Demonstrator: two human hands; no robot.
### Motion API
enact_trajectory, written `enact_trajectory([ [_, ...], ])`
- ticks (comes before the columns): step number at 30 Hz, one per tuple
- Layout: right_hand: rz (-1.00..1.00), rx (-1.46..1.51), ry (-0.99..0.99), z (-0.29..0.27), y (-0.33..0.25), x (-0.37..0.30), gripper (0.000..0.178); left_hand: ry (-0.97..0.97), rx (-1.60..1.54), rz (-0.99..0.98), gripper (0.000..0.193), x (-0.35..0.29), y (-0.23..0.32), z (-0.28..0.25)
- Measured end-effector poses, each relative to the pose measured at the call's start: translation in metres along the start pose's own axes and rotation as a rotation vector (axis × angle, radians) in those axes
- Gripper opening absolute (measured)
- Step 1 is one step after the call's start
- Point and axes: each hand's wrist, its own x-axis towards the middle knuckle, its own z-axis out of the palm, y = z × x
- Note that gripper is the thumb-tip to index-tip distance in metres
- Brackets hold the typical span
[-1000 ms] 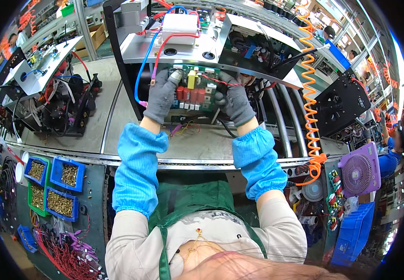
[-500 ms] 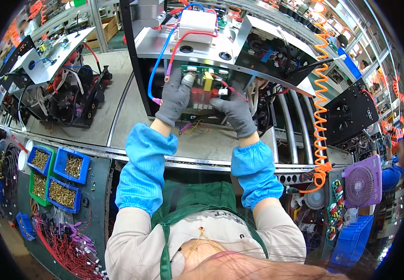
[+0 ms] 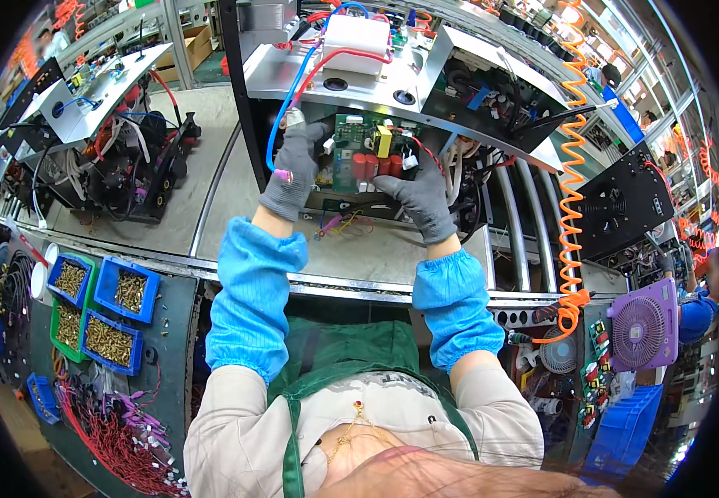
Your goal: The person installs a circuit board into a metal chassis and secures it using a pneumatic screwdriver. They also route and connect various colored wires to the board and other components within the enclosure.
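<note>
Standing at the far left of a grey surface (image 3: 338, 264), a partly built machine (image 3: 119, 158) shows its wiring. Below it, on a darker surface (image 3: 173, 332), sit blue and green bins (image 3: 109, 363) of small brass-coloured parts, with a heap of red wires (image 3: 119, 448) nearer the person.

Toward the middle, a black and silver chassis (image 3: 272, 70) stands open. A blue cable (image 3: 280, 116) hangs down its front, the pink end lying against the grey-gloved left hand (image 3: 293, 170). That hand's fingers point upward at the lower end of a red cable (image 3: 308, 79); whether they grip it, I cannot tell.

Between the two hands, which are apart, a green circuit board (image 3: 345, 174) sits low in the chassis opening, carrying a yellow component and a row of red ones. The right hand (image 3: 421, 202), also gloved, is at the board's lower right, thumb beside the red parts; how its fingers close cannot be seen.

Farther right come metal rollers (image 3: 515, 224), a coiled orange hose (image 3: 572, 191) and a purple fan (image 3: 643, 324).
</note>
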Motion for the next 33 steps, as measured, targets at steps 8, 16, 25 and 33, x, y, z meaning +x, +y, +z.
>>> enact_trajectory([
  [8, -0.17, 0.047, -0.079, 0.012, -0.006, 0.003, 0.073, 0.14, -0.614, -0.253, 0.066, -0.009, 0.03, 0.022],
  [16, -0.168, 0.304, -0.089, 0.008, -0.01, 0.001, 0.078, -0.138, -0.579, -0.238, 0.035, -0.016, 0.032, 0.021],
  [25, -0.107, 0.124, -0.04, 0.003, -0.007, 0.006, 0.075, -0.009, -0.653, -0.173, 0.025, -0.007, 0.015, 0.027],
  [33, -0.212, -0.345, 0.172, 0.014, -0.006, 0.001, 0.047, 0.181, -0.41, 0.0, 0.022, -0.004, 0.011, 0.02],
])
